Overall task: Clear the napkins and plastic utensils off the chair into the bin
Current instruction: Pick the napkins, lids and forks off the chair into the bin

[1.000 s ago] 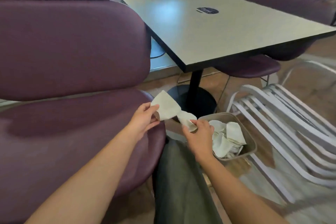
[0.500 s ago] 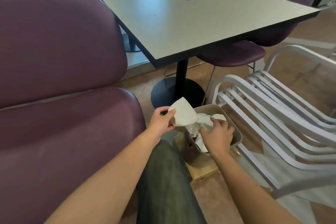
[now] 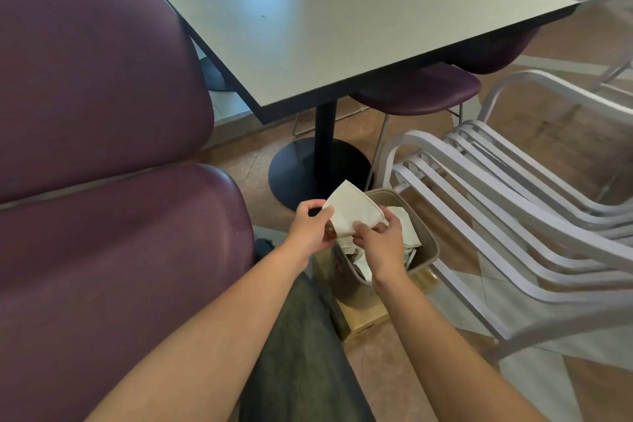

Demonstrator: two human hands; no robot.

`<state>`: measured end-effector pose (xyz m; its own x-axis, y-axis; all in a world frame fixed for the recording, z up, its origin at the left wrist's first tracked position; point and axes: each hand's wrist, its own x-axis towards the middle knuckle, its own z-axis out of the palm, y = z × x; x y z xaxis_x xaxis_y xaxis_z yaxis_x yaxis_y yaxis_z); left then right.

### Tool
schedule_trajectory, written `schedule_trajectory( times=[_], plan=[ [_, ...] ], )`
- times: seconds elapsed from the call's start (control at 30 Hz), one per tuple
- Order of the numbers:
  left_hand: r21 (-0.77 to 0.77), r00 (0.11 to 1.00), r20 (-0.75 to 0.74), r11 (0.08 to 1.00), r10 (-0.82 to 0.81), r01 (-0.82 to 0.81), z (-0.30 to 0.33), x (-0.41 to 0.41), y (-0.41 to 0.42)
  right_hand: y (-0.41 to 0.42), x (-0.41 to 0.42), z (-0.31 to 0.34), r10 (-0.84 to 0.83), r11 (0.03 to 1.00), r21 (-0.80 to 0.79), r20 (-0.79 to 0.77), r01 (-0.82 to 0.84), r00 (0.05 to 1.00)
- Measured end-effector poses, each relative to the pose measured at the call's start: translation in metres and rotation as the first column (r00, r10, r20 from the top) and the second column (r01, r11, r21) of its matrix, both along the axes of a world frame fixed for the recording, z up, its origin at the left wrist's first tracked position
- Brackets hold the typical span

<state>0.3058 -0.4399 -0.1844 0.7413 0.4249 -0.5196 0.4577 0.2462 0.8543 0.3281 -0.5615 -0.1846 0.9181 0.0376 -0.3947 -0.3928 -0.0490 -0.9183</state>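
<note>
A white napkin point(image 3: 352, 212) is held above the near-left rim of a tan bin point(image 3: 430, 243), just below the centre of the view; it is pinched at its left edge by the left hand point(image 3: 310, 228), thumb against curled fingers, and at its lower right corner by the right hand point(image 3: 378, 243), whose fingers are bent round the paper; its long axis is seen to run from about 5 o'clock up to 11 o'clock, with the pointed corner aimed at 11 o'clock toward the black round foot of the table point(image 3: 342, 31); the bin is hemmed in closely, with the purple chair point(image 3: 113, 250) at 9 o'clock, a leg in dark trousers point(image 3: 301, 346) at 7 o'clock, and the slats of a white chair point(image 3: 513, 216) at 3 o'clock, while open room is left only straight above its mouth and on the bare floor toward 12 o'clock; more white paper point(image 3: 406, 229) is seen inside the bin, though most of the inside is hidden behind the right hand and the napkin; whether any utensils lie in it cannot be made out; the bin is seen to stand on a flat yellowish box point(image 3: 363, 315), partly covered; the purple chair is cut off at the left and lower edges, and the white chair at the right edge.
</note>
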Motion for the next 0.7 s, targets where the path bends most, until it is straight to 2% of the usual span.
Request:
schedule_trajectory(
  times=[0.1, 0.23, 0.3, 0.37, 0.43, 0.5, 0.57, 0.7],
  plan=[
    [0.011, 0.998, -0.025, 0.999, -0.05, 0.051, -0.001, 0.003, -0.001, -0.01, 0.009, 0.006, -0.004, 0.994, -0.113, 0.08, 0.013, 0.997],
    [0.012, 0.996, -0.046, 0.997, -0.077, 0.078, -0.004, 0.005, -0.001, -0.034, 0.022, 0.01, 0.0, 0.934, -0.34, 0.301, 0.107, 0.954],
    [0.027, 0.995, -0.054, 0.996, -0.079, 0.08, -0.005, 0.006, -0.002, -0.045, 0.025, 0.006, 0.064, 0.845, -0.506, 0.415, 0.172, 0.908],
    [0.033, 0.995, -0.059, 0.996, -0.085, 0.087, -0.007, 0.006, -0.002, -0.053, 0.027, -0.006, 0.185, 0.703, -0.674, 0.481, 0.227, 0.857],
    [0.039, 0.993, -0.061, 0.994, -0.099, 0.101, -0.009, 0.004, -0.003, -0.057, 0.027, -0.019, 0.32, 0.553, -0.808, 0.432, 0.203, 0.843],
    [0.053, 0.992, -0.064, 0.992, -0.111, 0.115, -0.009, 0.002, -0.002, -0.055, 0.022, -0.028, 0.417, 0.443, -0.89, 0.311, 0.108, 0.854],
    [0.079, 0.991, -0.061, 0.99, -0.115, 0.12, -0.007, 0.0, 0.002, -0.049, 0.014, -0.031, 0.457, 0.438, -0.899, 0.245, 0.023, 0.855],
    [0.127, 0.996, -0.041, 0.989, -0.075, 0.079, 0.002, -0.005, 0.02, -0.031, 0.004, -0.026, 0.487, 0.515, -0.856, 0.249, -0.045, 0.837]
  ],
)
